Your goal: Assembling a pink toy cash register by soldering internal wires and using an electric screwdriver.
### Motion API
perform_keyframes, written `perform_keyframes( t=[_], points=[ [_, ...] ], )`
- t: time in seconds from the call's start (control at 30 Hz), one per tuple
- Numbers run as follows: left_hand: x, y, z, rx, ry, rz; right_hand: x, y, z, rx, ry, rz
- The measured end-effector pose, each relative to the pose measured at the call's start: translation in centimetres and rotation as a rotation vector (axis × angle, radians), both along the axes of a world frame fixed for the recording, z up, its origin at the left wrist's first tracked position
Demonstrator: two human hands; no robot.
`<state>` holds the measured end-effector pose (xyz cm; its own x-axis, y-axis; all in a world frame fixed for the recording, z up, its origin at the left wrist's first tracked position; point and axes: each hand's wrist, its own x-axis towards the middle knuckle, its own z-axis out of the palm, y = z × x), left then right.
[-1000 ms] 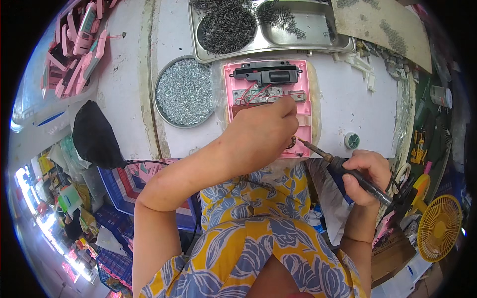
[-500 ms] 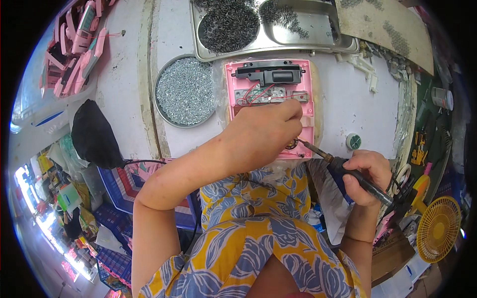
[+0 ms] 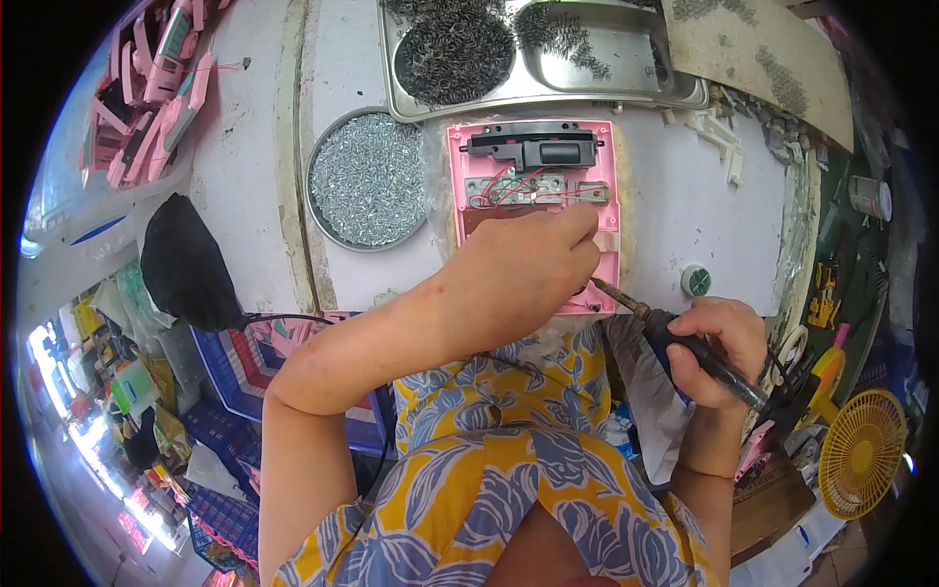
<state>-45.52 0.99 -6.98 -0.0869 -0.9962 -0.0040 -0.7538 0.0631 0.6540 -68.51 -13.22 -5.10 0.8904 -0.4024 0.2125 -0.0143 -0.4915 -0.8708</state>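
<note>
A pink plastic housing (image 3: 608, 147) lies on the bench in front of me, with a black module (image 3: 558, 152), a metal bar (image 3: 533, 189) and thin red wires inside. My left hand (image 3: 533, 259) reaches over its lower half, fingers pinched together; what they hold, if anything, is hidden. My right hand (image 3: 722, 347) grips a soldering iron (image 3: 706, 364) by its black handle. The iron's tip points left, close beside my left fingertips at the housing's lower right. My left hand covers part of the housing's inside.
A round tin of small screws (image 3: 367, 181) stands left of the housing. Behind it a steel tray (image 3: 626, 93) holds many dark springs. A small green-and-white spool (image 3: 695, 281) sits to the right. Pink casings (image 3: 161, 59) are piled far left; a yellow fan (image 3: 863, 452) stands lower right.
The soldering iron's tip has shifted slightly up and to the right, with my left fingers moving slightly beside it. The holds look unchanged.
</note>
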Motion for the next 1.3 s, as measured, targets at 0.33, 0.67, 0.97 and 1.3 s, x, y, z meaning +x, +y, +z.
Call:
perform_keyframes(
  t=[0.33,0.67,0.97,1.3],
  points=[
    [-0.2,-0.1,0.5,-0.003,-0.035,0.000,-1.7,-0.5,0.8,0.062,-0.027,-0.068],
    [0.2,0.7,-0.8,-0.108,0.198,0.074,-2.9,-0.9,0.7,0.155,-0.077,-0.151],
    [-0.2,0.5,-1.4,-0.151,0.200,0.108,-3.2,-1.0,0.4,0.175,-0.071,-0.171],
    [-0.6,0.0,-0.8,-0.117,-0.038,0.024,-2.8,-1.2,0.2,0.197,0.034,-0.028]
  ],
)
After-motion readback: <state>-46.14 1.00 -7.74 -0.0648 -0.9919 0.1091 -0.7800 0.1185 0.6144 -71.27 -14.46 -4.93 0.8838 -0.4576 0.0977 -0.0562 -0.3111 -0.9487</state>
